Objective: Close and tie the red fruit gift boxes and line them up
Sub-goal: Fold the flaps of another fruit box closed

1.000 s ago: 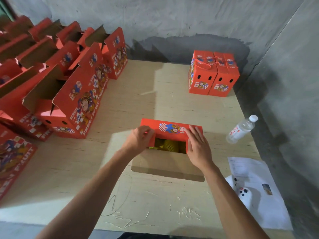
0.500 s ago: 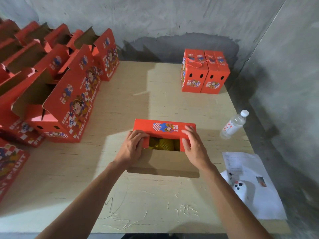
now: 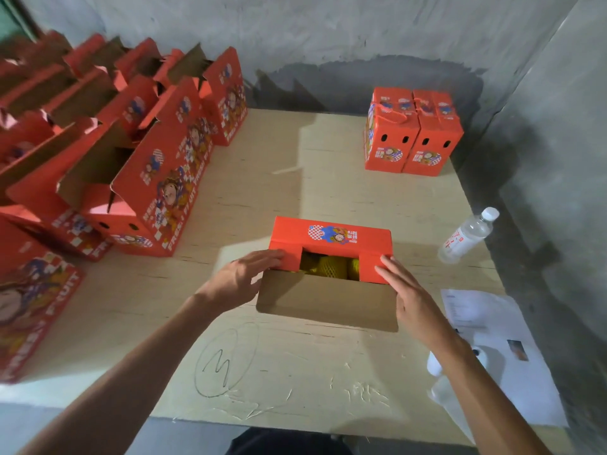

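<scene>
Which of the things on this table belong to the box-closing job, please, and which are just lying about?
Job: half-closed red cardboard box under both hands; open red boxes; two tied red boxes.
Lying about: clear plastic water bottle; white printed paper sheet.

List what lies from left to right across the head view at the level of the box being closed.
open red gift boxes → left hand → box being closed → right hand → water bottle
</scene>
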{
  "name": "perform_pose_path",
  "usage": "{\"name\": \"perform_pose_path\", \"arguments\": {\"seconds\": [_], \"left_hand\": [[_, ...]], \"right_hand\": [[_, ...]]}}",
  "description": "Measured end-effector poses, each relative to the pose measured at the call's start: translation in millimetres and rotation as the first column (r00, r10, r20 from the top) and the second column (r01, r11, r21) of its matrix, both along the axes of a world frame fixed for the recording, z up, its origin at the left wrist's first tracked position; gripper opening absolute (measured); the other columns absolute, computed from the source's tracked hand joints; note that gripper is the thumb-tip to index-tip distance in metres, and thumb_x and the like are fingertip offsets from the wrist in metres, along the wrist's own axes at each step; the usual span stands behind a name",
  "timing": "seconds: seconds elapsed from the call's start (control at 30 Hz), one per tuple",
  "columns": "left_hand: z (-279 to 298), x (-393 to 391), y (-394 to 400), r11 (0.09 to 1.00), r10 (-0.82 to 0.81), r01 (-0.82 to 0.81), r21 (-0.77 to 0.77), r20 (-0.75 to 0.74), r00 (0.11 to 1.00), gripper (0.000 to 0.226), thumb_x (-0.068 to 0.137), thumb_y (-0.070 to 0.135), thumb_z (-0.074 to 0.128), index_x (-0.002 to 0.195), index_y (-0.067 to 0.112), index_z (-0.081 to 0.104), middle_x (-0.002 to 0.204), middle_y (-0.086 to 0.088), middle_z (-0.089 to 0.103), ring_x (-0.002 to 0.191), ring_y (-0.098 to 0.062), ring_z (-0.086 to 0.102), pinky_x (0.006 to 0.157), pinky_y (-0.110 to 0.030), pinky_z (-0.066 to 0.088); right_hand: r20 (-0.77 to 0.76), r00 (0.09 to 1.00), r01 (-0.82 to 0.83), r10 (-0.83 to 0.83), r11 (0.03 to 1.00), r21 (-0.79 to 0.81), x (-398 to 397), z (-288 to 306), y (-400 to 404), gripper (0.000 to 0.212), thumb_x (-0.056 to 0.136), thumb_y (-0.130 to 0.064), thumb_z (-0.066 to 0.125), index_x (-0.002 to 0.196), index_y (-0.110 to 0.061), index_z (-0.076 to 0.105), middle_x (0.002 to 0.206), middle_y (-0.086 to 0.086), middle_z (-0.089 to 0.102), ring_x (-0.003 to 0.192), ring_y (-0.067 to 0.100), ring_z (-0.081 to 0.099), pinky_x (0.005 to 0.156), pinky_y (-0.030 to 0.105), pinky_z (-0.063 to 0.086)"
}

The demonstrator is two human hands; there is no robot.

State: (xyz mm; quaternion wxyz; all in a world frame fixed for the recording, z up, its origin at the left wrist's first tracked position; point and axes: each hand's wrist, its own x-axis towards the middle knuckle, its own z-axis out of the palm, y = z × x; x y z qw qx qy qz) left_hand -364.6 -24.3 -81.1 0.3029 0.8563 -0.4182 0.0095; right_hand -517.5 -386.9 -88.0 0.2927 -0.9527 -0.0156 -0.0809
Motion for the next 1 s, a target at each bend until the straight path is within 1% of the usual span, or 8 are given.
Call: {"name": "perform_pose_path", "arguments": {"seconds": [0.1,0.17,0.23,0.3,0.43,0.53,0.73,1.0], "left_hand": [[-3,-3,4,0.994,0.02,-0.023,-0.107,-0.03,0.999,0.044,0.076,-0.004,0.084,0.118,0.002,0.073,0.134,-0.006,0.067,0.125,-0.02,0.064,0.1,-0.046,0.055],[-1,-4,5,0.973,0.119,-0.148,-0.178,-0.162,0.98,0.038,0.08,0.019,0.088,0.115,0.009,0.076,0.125,0.001,0.072,0.117,-0.016,0.068,0.098,-0.045,0.056],[9,-4,-2,0.934,0.247,-0.321,-0.156,-0.368,0.897,0.041,0.083,0.044,0.081,0.116,0.021,0.076,0.112,0.011,0.075,0.105,-0.008,0.071,0.094,-0.042,0.058],[19,2,-15,0.908,0.343,-0.402,-0.12,-0.339,0.876,0.046,0.085,0.048,0.078,0.124,0.024,0.07,0.101,0.012,0.076,0.094,-0.006,0.071,0.089,-0.039,0.06],[29,12,-52,0.858,0.514,-0.496,0.136,-0.181,0.839,0.078,0.087,0.055,0.071,0.148,0.019,0.038,0.111,-0.005,0.071,0.099,-0.026,0.068,0.081,-0.039,0.057],[25,12,-77,0.803,0.529,-0.545,0.242,0.133,0.838,0.065,0.091,0.056,0.062,0.14,0.016,0.048,0.127,-0.01,0.055,0.117,-0.031,0.052,0.095,-0.043,0.045],[-1,-10,-121,0.911,0.411,-0.413,-0.025,0.164,0.897,0.017,0.098,0.029,0.061,0.104,0.017,0.071,0.101,-0.004,0.063,0.091,-0.029,0.052,0.085,-0.042,0.043],[-15,-11,-128,0.934,0.358,-0.338,-0.119,0.333,0.872,0.018,0.099,0.023,0.062,0.084,0.014,0.067,0.079,-0.001,0.063,0.076,-0.029,0.054,0.071,-0.042,0.041]], "right_hand": [[-0.093,0.995,-0.05,0.048,0.998,-0.022,-1,6,-11,0.072,0.088,0.013,0.063,0.15,-0.02,0.05,0.163,-0.013,0.032,0.152,0.006,0.026,0.124,0.032,0.027],[-0.173,0.985,-0.018,0.025,0.999,0.038,1,16,-14,0.064,0.085,-0.025,0.084,0.144,-0.029,0.058,0.157,-0.02,0.039,0.146,-0.002,0.032,0.121,0.025,0.028],[-0.197,0.975,0.132,-0.103,0.981,0.142,10,29,-13,0.044,0.082,-0.065,0.073,0.12,-0.043,0.071,0.133,-0.026,0.062,0.126,-0.005,0.055,0.105,0.017,0.042],[-0.101,0.966,0.247,-0.238,0.965,0.085,25,37,-10,0.054,0.084,-0.081,0.053,0.094,-0.034,0.076,0.092,-0.014,0.075,0.09,0.011,0.07,0.08,0.029,0.054],[-0.007,0.909,0.412,-0.417,0.9,-0.143,51,37,3,0.046,0.088,-0.055,0.071,0.112,-0.016,0.067,0.108,0.005,0.07,0.105,0.029,0.064,0.084,0.041,0.054],[0.183,0.953,0.285,-0.243,0.923,-0.257,65,24,20,0.04,0.09,-0.034,0.075,0.119,-0.008,0.067,0.12,0.007,0.067,0.111,0.03,0.061,0.093,0.042,0.051],[0.442,0.835,0.454,-0.329,0.865,-0.214,81,-10,64,0.017,0.097,-0.024,0.065,0.087,-0.011,0.068,0.091,0.006,0.065,0.083,0.029,0.058,0.072,0.042,0.048],[0.521,0.796,0.465,-0.307,0.862,-0.201,80,-18,65,0.024,0.098,-0.029,0.065,0.079,-0.015,0.063,0.084,0.003,0.061,0.078,0.028,0.055,0.07,0.041,0.043]]}}
